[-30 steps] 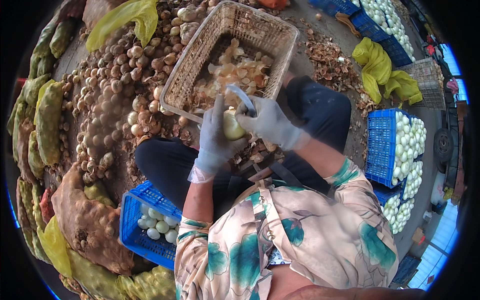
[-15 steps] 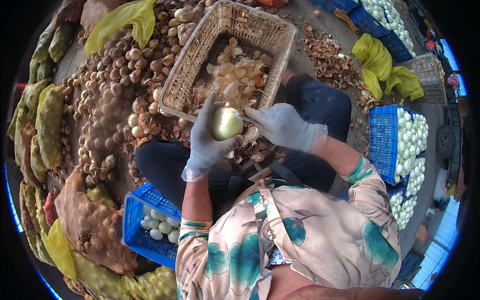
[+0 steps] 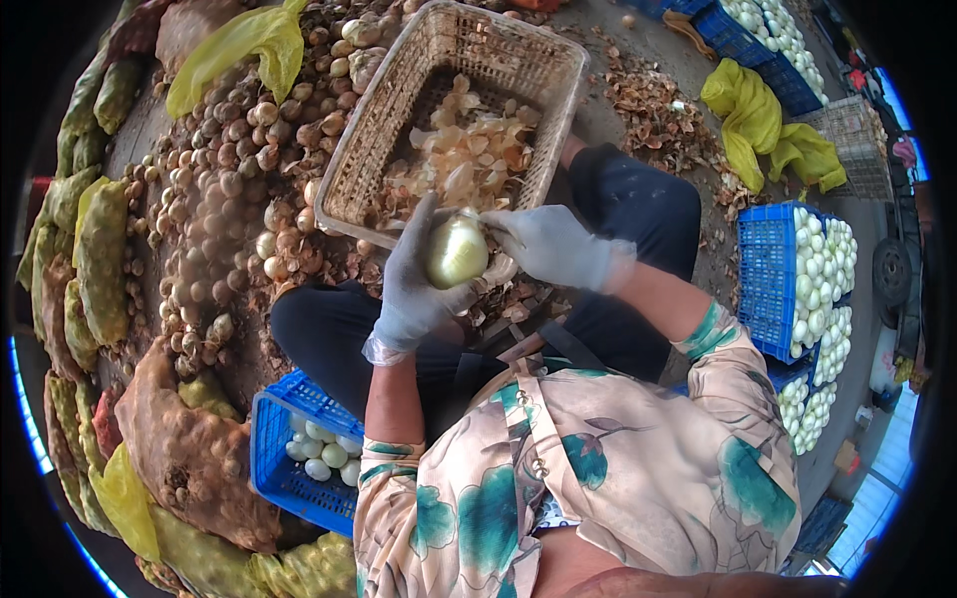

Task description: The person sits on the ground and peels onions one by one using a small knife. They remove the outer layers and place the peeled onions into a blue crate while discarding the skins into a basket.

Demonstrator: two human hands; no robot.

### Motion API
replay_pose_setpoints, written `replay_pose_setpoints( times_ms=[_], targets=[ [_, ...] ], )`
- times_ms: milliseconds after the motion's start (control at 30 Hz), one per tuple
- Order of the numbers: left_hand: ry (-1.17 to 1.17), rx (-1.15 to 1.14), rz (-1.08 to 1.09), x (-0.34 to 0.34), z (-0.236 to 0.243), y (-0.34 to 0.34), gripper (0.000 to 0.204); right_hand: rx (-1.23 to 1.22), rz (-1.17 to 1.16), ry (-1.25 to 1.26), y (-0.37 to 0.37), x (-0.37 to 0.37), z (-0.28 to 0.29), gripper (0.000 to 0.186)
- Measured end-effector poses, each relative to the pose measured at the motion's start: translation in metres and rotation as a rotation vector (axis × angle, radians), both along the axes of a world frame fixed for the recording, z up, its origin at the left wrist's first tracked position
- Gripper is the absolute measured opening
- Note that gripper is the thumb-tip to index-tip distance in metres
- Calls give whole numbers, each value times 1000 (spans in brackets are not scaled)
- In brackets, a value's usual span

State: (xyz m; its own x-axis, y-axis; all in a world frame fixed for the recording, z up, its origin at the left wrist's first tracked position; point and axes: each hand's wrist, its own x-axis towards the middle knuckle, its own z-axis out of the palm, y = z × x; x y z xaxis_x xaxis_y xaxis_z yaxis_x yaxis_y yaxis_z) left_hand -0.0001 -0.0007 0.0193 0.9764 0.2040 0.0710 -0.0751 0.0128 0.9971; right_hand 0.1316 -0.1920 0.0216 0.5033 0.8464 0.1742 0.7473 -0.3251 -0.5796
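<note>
A peeled pale-green onion (image 3: 458, 251) rests in my left hand (image 3: 407, 276), whose gloved fingers and thumb wrap around its left side and underside. My right hand (image 3: 558, 245), also in a grey glove, is closed at the top right of the onion. A thin metal blade showed at its fingertips a moment ago, apparently a small knife; now the fingers mostly hide it. Just beyond both hands, a dirty pale plastic crate (image 3: 344, 164) holds loose onion skins (image 3: 469, 149). Both hands are above my lap, with more skins beneath them.
Unpeeled onions (image 3: 214, 214) pile up on the left, before filled mesh sacks (image 3: 100, 264). A blue crate (image 3: 299, 503) with peeled onions stands by my left hip. More blue crates (image 3: 766, 269) of peeled onions are stacked at right. Yellow mesh bags (image 3: 748, 115) lie at far right.
My right hand has shifted slightly left, its fingertips now against the top of the onion. The blade has gone out of sight. The onion has turned slightly in my left hand.
</note>
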Motion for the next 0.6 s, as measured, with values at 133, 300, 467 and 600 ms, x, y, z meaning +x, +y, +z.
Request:
replay_pose_setpoints(
  times_ms=[133, 300, 467, 600],
  targets=[
    [-30, 36, -23, -2, -3, 1, 111, -212, -310, 907, 3, 18, 13, 31],
    [-90, 33, -49, 4, -19, 1, 108, 124, -289, 1036, 11, 0, 20, 27],
    [-10, -44, -88, 3, -5, -4, 113, 247, -319, 1014, 17, -6, 19, 22],
    [-150, -388, 15, -1, 33, -9, 123, 452, -329, 1251, 15, -13, 75, 19]
  ],
)
